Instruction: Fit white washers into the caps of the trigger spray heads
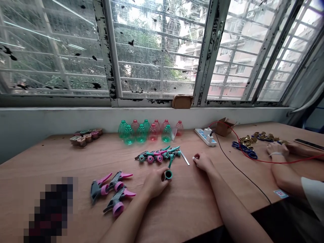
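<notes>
My left hand [155,182] is closed around a green spray trigger head [168,174], its round collar facing me and its trigger pointing away. To the right, the fingertips of my right hand [203,162] are pinched on a small white piece [194,158], too small to name. Just beyond my hands lies a row of green and pink spray trigger heads [158,154]. A thin white strip [184,157] lies by the row's right end. Left of my left forearm are three grey spray trigger heads [117,206] with pink triggers and collars.
Green and pink clear bottles [141,134] stand by the wall. A power strip [205,137] has plugs in it; a black cable and a red cable cross the right side. Another person's hands [277,149] are among gold and blue pieces [246,145]. Small boxes [86,137] sit far left.
</notes>
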The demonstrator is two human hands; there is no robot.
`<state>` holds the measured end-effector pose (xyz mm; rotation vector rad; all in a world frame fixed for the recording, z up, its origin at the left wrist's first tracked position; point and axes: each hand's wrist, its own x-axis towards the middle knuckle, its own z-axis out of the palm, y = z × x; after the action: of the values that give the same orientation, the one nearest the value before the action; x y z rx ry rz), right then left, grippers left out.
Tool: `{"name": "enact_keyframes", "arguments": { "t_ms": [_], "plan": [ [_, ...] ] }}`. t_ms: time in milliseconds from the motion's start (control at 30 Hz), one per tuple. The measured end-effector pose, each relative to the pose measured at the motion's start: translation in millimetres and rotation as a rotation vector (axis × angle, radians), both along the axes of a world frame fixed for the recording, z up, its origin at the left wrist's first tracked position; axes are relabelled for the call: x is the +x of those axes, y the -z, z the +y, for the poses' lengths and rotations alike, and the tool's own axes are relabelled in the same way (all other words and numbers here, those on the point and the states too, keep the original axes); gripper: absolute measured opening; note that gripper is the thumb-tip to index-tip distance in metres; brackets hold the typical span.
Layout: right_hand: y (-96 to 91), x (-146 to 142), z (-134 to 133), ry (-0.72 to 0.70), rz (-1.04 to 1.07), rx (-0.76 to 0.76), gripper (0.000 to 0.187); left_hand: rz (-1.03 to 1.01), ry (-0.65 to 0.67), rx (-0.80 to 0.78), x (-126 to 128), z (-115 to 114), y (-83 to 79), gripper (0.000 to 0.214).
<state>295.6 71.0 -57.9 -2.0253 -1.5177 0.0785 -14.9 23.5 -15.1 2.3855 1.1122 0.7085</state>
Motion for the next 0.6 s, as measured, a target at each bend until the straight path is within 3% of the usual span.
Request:
{"name": "enact_keyframes", "arguments": {
  "t_ms": [200, 333, 467, 600],
  "plan": [
    [-2.0, -6, -5, -0.059, 0.081, 0.055, 0.007, 0.009, -0.007, -0.009, 1, -1, 0.6, 0.025],
    [-11.0, -17, -8, -0.135, 0.168, 0.119, 0.014, -0.002, -0.002, -0.017, 1, -1, 0.6, 0.025],
    [-26.1, -40, -17, -0.396, 0.49, 0.22, 0.028, -0.004, -0.053, -0.04, 2, -1, 0.1, 0.024],
    [-37.5, -74, -34, -0.703, 0.75, 0.178, 0.032, 0.008, -0.139, -0.057, 4, 0, 0.1, 0.023]
  ]
}}
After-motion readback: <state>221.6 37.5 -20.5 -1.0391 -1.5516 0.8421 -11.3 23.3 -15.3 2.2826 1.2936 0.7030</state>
